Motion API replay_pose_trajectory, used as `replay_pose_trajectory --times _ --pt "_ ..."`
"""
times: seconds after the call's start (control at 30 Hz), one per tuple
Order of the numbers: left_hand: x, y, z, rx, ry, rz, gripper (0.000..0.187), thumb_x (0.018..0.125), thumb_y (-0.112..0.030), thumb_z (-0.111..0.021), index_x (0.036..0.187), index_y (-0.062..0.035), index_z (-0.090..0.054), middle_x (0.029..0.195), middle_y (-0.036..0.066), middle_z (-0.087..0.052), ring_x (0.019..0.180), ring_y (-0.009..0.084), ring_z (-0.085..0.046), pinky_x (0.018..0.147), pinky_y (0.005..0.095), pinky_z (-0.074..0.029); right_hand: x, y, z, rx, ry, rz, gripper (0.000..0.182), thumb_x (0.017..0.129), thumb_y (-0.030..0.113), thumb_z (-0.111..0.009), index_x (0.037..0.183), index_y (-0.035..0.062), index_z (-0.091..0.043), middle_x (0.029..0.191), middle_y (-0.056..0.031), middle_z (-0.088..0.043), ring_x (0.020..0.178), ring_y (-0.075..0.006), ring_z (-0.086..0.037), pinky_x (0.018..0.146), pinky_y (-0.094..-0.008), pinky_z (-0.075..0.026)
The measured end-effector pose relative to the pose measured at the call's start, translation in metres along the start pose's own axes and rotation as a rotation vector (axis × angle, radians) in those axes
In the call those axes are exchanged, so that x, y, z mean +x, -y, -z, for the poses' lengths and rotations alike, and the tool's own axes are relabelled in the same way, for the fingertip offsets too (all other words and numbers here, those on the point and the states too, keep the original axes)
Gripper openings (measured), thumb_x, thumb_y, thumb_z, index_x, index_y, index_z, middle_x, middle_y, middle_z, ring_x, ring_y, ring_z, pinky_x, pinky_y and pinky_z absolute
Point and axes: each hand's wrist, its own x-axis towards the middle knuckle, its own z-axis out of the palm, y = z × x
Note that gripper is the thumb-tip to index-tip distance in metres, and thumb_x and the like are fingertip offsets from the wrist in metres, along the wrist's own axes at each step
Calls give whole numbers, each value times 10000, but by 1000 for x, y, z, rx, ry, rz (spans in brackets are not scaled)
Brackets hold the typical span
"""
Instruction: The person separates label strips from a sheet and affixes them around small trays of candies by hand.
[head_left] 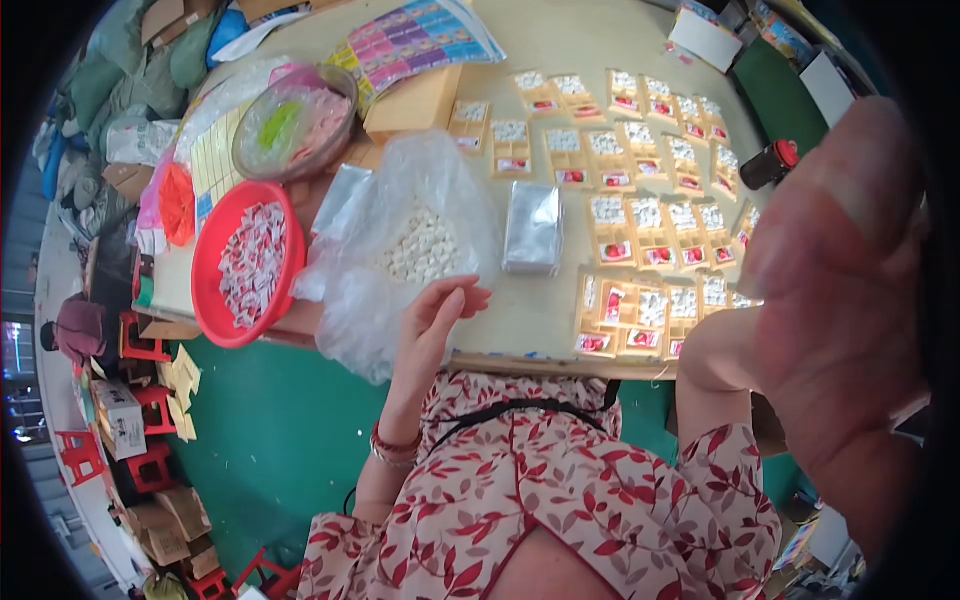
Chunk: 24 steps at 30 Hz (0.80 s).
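Observation:
My left hand (440,312) is over the table's near edge, fingers loosely bent and nothing seen in them. Beside it lies a clear plastic bag (350,270) with many small white pieces (425,245) heaped on it. A stack of silver foil sheets (533,228) is just beyond my fingertips. My right hand (840,240) is raised very close to the camera, large and blurred at the right, its fingertips indistinct. It covers part of the rows of small tan compartment trays (640,318), which hold white pieces and red printed packets.
A red basin (205,285) of red-and-white packets stands at the left of the table (570,30). Behind it is a clear bowl (345,120) with plastic bags. A cardboard box (410,105), printed sheets (420,45) and a red-lidded jar (768,163) are farther back. Red stools (150,410) stand left.

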Motion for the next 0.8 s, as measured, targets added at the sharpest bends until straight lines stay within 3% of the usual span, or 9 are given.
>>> replay_pose_trajectory --times 0.03,0.07,0.13,0.33,0.37,0.43,0.6,0.73,0.8 --pt "1 1 0 -17 9 -1 257 941 -148 -464 1126 5 -556 985 87 -637 886 133 -595 813 260 -449 -24 1 85 7 6 -19 908 741 497 -656 1380 38 -204 1315 -364 -282 774 -289 -621 516 -290 -527" --pt "0 2 2 -6 23 -11 263 942 -157 -464 1132 1 -554 997 87 -634 889 133 -594 813 259 -448 8 -2 -32 16 14 -35 914 739 503 -655 1381 38 -201 1317 -365 -279 773 -289 -622 513 -289 -527" --pt "-1 3 3 -17 0 0 267 942 -164 -465 1133 0 -553 996 85 -635 889 131 -592 813 258 -447 14 16 -110 30 25 -54 926 736 517 -653 1384 39 -194 1320 -367 -274 770 -288 -622 507 -286 -527" --pt "0 16 10 12 -39 39 281 943 -202 -459 1128 -13 -555 999 88 -638 904 148 -605 812 273 -455 13 20 -144 80 58 -116 964 726 558 -647 1391 43 -175 1330 -374 -258 764 -285 -624 489 -277 -528" --pt "0 18 10 10 -38 47 281 945 -202 -455 1127 -14 -555 994 86 -639 901 147 -604 811 272 -455 3 4 -147 218 105 -77 765 803 337 -638 1362 9 -234 1285 -310 -373 743 -261 -630 490 -259 -523" --pt "1 23 12 5 -43 64 281 947 -203 -452 1130 -15 -555 995 84 -638 900 144 -603 810 271 -455 -27 -10 -148 346 108 -486 441 777 -19 -516 1211 -24 -436 1126 -162 -542 759 -179 -617 618 -245 -488" --pt "2 31 12 -43 -13 99 285 945 -210 -459 1130 -13 -550 982 58 -625 891 117 -580 803 251 -444 -89 -38 -167 242 765 -878 319 840 76 -567 1159 56 -567 895 -43 -614 702 -93 -581 623 -223 -473" --pt "3 32 6 -68 3 118 286 945 -216 -463 1127 -14 -551 983 58 -625 891 112 -576 802 244 -444 -97 -24 -187 1077 1331 -646 476 865 263 -602 1244 -5 -498 817 -63 -641 734 -127 -612 654 -262 -488" --pt "4 35 2 -80 31 105 288 945 -224 -468 1123 -15 -553 984 58 -626 883 107 -572 804 240 -442 -94 -17 -201 1357 1324 -712 567 867 346 -580 1259 -45 -458 783 -67 -640 709 -130 -616 640 -259 -488"
